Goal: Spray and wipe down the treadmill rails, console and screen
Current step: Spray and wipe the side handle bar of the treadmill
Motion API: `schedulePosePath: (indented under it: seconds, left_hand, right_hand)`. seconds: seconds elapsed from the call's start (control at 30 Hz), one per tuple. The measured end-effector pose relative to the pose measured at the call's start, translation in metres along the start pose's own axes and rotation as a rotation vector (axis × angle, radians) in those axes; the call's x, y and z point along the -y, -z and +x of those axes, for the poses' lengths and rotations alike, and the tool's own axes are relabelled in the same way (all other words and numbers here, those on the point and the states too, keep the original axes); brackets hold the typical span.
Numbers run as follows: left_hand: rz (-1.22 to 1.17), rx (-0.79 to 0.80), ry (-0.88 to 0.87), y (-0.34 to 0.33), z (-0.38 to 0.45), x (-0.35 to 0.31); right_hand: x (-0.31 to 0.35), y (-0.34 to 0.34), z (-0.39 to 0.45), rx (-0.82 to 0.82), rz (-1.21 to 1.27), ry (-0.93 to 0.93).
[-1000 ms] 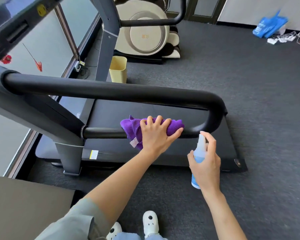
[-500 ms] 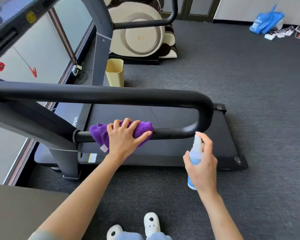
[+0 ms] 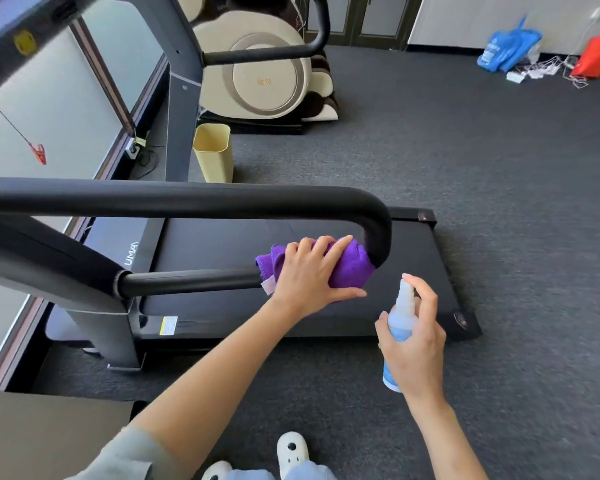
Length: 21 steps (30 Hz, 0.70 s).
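Note:
The treadmill's black looped handrail (image 3: 187,199) crosses the view, its lower bar (image 3: 187,282) running back to the upright. A purple cloth (image 3: 350,268) is wrapped over the lower bar right at the rail's bend. My left hand (image 3: 312,271) grips the cloth around the bar, fingers over the top and thumb underneath. My right hand (image 3: 413,344) holds a small blue-and-white spray bottle (image 3: 400,317) upright just right of the rail, index finger on the nozzle. The console (image 3: 11,39) shows only as a dark edge at the top left.
The black treadmill deck (image 3: 291,244) lies below the rail on grey carpet. A yellow bin (image 3: 212,152) and a cream massage chair (image 3: 264,74) stand behind. Blue and red bags (image 3: 506,46) with cables lie at the far right. My white slippers (image 3: 291,452) are at the bottom.
My left hand slid the cloth left along the lower bar toward the upright, then right again up to the rail's bend. The right hand kept the bottle beside the rail.

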<state>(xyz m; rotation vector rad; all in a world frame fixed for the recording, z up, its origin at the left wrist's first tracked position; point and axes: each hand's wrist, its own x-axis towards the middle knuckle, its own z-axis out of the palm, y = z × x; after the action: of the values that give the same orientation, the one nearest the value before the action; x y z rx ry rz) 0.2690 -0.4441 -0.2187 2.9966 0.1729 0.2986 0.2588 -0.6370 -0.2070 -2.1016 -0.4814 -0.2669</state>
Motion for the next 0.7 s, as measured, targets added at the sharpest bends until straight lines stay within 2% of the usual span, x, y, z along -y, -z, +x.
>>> schedulePosePath:
  seconds: [0.1,0.27,0.43,0.57,0.7]
  left_hand:
    - [0.067,0.072,0.056,0.003,-0.011,0.026]
    - [0.051,0.019,0.05,0.006,-0.03,0.059]
    - [0.039,-0.112,0.109,0.0,-0.023,0.03]
    - [0.017,-0.11,0.149,-0.003,-0.009,-0.014]
    - [-0.179,-0.171,0.146,0.004,0.002,-0.033]
  right_hand:
    - [0.002,-0.005,0.004,0.012,0.011,0.006]
    - [0.002,-0.011,0.004,0.011,0.035,-0.005]
    - [-0.005,-0.004,0.002,-0.022,0.047,-0.046]
    - [-0.009,0.001,0.003,-0.017,0.029,-0.052]
    - [-0.01,0.005,0.008,0.003,0.038,-0.041]
